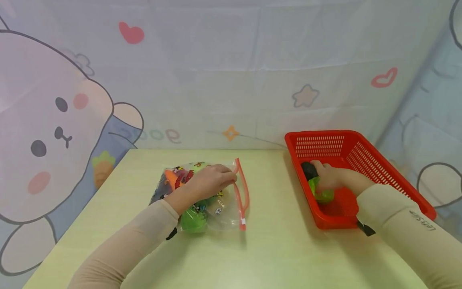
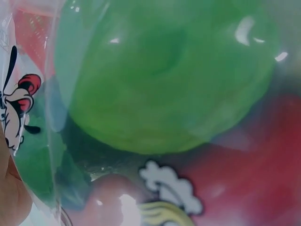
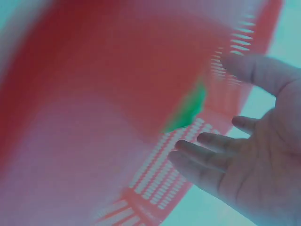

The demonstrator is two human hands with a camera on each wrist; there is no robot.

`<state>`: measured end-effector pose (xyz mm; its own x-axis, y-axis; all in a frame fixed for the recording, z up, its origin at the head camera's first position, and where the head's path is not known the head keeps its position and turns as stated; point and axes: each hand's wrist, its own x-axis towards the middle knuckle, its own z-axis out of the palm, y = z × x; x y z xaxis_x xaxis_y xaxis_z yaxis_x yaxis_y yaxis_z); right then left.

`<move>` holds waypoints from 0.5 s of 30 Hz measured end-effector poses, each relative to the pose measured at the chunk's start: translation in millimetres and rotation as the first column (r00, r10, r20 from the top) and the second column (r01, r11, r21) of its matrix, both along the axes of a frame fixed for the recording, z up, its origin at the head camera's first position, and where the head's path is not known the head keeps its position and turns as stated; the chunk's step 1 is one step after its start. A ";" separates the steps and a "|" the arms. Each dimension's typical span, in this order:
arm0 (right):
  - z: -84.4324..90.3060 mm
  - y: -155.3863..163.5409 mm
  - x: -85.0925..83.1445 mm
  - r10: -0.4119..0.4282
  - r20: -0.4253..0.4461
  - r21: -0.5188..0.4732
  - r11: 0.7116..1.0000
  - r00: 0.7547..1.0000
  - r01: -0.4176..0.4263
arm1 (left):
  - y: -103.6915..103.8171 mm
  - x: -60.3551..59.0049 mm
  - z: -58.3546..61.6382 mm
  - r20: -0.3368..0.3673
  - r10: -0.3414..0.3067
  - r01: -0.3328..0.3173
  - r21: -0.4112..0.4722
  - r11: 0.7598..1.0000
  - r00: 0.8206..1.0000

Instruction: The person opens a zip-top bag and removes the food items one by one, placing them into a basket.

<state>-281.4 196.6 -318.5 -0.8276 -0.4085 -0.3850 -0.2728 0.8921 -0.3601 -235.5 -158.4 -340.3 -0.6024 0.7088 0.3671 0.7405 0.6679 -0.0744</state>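
A clear zip bag point(image 1: 227, 208) with cartoon prints and a red slider edge lies on the table, left of centre. My left hand point(image 1: 213, 180) reaches over it and pinches its upper rim near the opening. Through the plastic show a green round toy point(image 2: 169, 75), a red thing point(image 2: 254, 165) and an orange piece point(image 1: 171, 176). My right hand point(image 1: 328, 178) is down inside the red basket point(image 1: 390, 172), beside a dark thing point(image 1: 309, 170) and a bright green thing point(image 1: 325, 196). In the right wrist view its fingers point(image 3: 202, 172) are extended, apart from a blurred green shape point(image 3: 188, 110).
The pale table point(image 1: 267, 257) meets a cartoon-printed cloth point(image 1: 223, 80) at its back edge. The basket has slotted walls and a raised rim, and stands at the right of the table. Bare tabletop lies between bag and basket.
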 end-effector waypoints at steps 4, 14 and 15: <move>12.2 -7.4 1.8 0.016 -0.162 -0.057 0.998 0.987 -0.025 | 1.2 0.2 2.9 -0.002 -0.010 0.010 -0.003 1.000 1.000; 40.6 -72.5 30.2 0.082 -0.371 -0.130 0.982 0.925 -0.139 | 0.3 0.9 6.7 -0.006 -0.009 0.009 -0.002 1.000 1.000; 39.7 -79.2 33.8 0.111 -0.382 -0.118 0.979 0.918 -0.167 | 0.4 1.0 6.5 -0.001 -0.009 0.009 0.000 1.000 1.000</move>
